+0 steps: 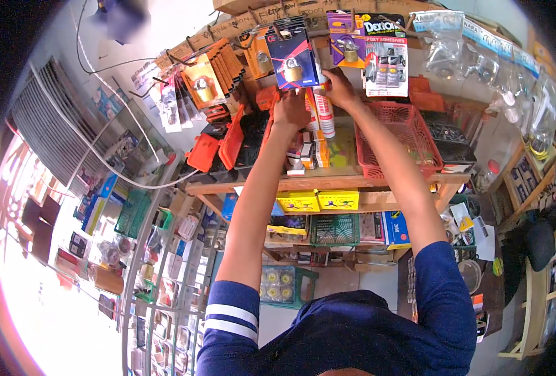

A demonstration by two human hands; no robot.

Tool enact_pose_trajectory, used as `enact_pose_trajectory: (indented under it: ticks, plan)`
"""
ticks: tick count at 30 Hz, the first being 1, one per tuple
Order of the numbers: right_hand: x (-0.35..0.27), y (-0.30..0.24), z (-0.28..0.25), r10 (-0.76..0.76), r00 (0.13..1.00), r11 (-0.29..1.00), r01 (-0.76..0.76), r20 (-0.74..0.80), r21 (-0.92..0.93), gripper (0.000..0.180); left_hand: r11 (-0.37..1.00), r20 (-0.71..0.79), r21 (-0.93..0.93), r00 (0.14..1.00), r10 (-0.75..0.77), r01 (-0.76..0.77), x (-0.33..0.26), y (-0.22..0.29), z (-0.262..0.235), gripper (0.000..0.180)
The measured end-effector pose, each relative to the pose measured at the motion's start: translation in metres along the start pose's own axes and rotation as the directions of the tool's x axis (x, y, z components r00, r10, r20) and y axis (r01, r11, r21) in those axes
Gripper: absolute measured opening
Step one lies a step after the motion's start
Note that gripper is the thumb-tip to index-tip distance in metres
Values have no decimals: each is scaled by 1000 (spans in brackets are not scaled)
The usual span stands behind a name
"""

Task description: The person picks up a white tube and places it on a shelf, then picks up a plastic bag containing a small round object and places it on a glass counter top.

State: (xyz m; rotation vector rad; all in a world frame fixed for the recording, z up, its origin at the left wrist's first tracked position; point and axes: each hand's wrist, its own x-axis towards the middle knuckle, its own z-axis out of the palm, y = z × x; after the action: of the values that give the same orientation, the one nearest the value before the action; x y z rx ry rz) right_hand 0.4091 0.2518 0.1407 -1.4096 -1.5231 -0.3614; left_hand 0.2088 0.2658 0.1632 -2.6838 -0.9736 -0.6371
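Note:
Both my arms stretch forward over a wooden shelf. Beneath a hanging stack of carded padlocks [292, 57], my left hand [292, 111] reaches in beside some white and red tubes; its fingertips are hidden. My right hand [340, 89] is closed at the upper end of a white and red cartridge tube [324, 116], its fingers partly out of sight behind the tube and cards. The tube stands upright between my two hands. Below my left wrist, several small orange and white boxes [307, 152] are stacked on the shelf.
Orange cases [230, 145] stand left of my left arm, a red plastic basket [398, 161] under my right. Hooks above carry more padlock cards [203, 86], an adhesive pack [386, 59] and clear bags [444, 53]. Yellow boxes [317, 200] sit on the lower shelf. A glass display case [165, 288] is at left.

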Motion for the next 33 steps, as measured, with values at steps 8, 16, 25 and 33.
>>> enact_pose_trajectory:
  ticks: [8, 16, 25, 33]
  plan:
    - [-9, -1, 7, -45, 999, 997, 43, -29, -68, 70, 999, -56, 30, 998, 21, -19, 4, -13, 13, 75]
    - [-31, -12, -4, 19, 1000, 999, -19, 2, 39, 84, 998, -104, 49, 993, 50, -46, -2, -28, 14, 67]
    - [-57, -39, -4, 262, 914, 962, -220, 309, -163, 83, 989, -173, -90, 980, 102, -119, -8, -37, 13, 64]
    - [-57, -16, 19, 393, 849, 913, -313, 353, -264, 73, 993, -131, -92, 990, 58, -71, -2, -32, 12, 67]
